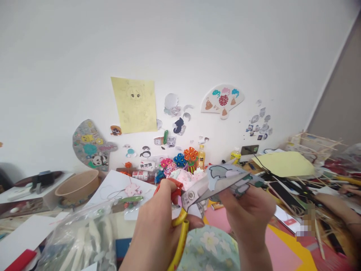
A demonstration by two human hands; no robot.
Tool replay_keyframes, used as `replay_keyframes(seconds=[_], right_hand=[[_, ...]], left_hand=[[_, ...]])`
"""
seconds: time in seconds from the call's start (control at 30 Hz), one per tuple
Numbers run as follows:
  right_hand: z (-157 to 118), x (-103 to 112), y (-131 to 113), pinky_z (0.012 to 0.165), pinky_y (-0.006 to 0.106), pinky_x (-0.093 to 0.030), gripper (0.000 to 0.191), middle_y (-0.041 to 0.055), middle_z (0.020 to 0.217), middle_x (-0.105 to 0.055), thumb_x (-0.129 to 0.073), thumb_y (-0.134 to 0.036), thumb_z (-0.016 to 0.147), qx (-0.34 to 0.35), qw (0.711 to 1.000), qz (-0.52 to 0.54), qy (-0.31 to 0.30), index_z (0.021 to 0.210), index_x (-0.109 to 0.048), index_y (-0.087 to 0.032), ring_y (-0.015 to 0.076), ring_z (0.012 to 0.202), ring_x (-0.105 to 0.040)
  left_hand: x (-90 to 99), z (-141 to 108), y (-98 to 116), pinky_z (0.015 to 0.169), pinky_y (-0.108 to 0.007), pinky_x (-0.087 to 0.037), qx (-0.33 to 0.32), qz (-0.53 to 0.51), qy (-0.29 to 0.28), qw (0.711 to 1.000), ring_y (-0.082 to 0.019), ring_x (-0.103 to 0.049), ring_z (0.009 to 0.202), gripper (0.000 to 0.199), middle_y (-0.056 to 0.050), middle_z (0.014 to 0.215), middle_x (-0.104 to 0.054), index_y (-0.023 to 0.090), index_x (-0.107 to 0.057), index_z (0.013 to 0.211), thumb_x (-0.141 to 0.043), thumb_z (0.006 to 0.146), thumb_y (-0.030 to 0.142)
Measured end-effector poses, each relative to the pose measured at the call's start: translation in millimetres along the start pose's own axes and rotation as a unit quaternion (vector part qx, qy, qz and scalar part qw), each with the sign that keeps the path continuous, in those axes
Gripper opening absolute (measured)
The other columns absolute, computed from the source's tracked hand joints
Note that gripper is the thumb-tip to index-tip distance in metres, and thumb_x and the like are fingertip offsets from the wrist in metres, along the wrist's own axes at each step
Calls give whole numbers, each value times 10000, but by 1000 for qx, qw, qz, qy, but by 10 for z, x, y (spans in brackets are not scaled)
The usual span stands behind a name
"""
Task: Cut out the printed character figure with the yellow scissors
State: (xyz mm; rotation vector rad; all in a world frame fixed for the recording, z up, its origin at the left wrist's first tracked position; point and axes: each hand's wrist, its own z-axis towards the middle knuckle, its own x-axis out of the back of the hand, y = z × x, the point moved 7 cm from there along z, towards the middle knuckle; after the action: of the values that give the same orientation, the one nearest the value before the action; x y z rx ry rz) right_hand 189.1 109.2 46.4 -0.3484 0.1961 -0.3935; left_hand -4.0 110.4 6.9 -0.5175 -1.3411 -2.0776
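My left hand (pixel 166 207) is closed round the red and yellow handles of a pair of scissors (pixel 191 195). The blades stand apart and point up to the right, over a paper cutout (pixel 225 174) with a grey-green printed figure. My right hand (pixel 248 209) pinches that cutout from below, its fingers partly hidden behind the paper. Paper lies between the blades, but the exact place of the cut is hard to make out. Below both hands shows a green flowered cloth (pixel 210 244).
A plastic bag (pixel 81 241) and a tan bowl (pixel 77 186) stand at the left. Craft flowers (pixel 180 160) and a juice bottle (pixel 200 157) are by the wall. At the right are a phone (pixel 284 195), sticks and another person's hands (pixel 338 210).
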Motion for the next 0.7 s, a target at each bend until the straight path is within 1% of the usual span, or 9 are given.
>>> replay_keyframes(seconds=[0.1,0.2,0.27,0.4,0.47,0.53,0.63,0.7], right_hand=[[-5,9,-3,476,208,-470,172,-72,537,-633,-731,-101,774,-1,1000,-2,6,659,-683,-219,99,462,-559],[-17,-2,0,504,223,-508,155,-59,574,-671,-731,-98,777,-7,1000,10,-1,683,-704,-219,120,492,-606],[-19,-2,-11,504,230,-520,146,-51,583,-681,-728,-102,779,-3,1000,16,-3,689,-708,-216,128,492,-616],[-8,13,-41,450,232,-481,177,-51,523,-633,-723,-111,774,8,1000,-2,0,631,-686,-209,121,445,-569],[6,11,-48,450,237,-487,154,-47,537,-645,-719,-108,777,9,1000,-2,-8,663,-707,-212,127,451,-579],[20,-3,-52,472,236,-515,143,-51,565,-665,-710,-93,785,15,999,18,-27,727,-731,-222,128,466,-599],[27,-10,-57,511,238,-546,163,-51,606,-691,-705,-77,790,31,997,41,-49,780,-746,-234,132,491,-627],[24,10,-47,519,248,-554,150,-42,627,-710,-710,-90,791,36,998,30,-48,779,-751,-233,144,507,-645]], left_hand=[[-2,-3,1,857,-425,-560,1,-10,-5,1000,-263,-713,885,352,-51,1021,-710,263,-457,1035,-683,815,419],[-4,-16,5,867,-431,-551,-2,-11,-14,1000,-270,-710,893,365,-48,994,-714,262,-455,1032,-696,807,419],[9,-27,13,832,-406,-552,-5,-10,-13,1000,-259,-706,863,349,-41,958,-712,259,-452,1021,-691,811,403],[33,-41,32,722,-351,-541,-17,4,-8,1000,-233,-681,773,347,-28,899,-700,253,-450,988,-699,795,398],[36,-42,39,691,-339,-531,-21,11,-8,1000,-228,-675,749,336,-23,877,-701,251,-452,976,-693,802,408],[46,-42,48,684,-328,-526,-24,12,-2,1000,-229,-684,768,324,-26,895,-711,250,-458,967,-700,803,388],[69,-45,81,683,-310,-522,-31,9,14,999,-226,-692,785,309,-21,896,-716,251,-468,950,-719,783,315],[72,-51,104,665,-291,-519,-32,-3,14,999,-222,-702,783,276,-13,875,-721,253,-474,947,-696,781,257]])
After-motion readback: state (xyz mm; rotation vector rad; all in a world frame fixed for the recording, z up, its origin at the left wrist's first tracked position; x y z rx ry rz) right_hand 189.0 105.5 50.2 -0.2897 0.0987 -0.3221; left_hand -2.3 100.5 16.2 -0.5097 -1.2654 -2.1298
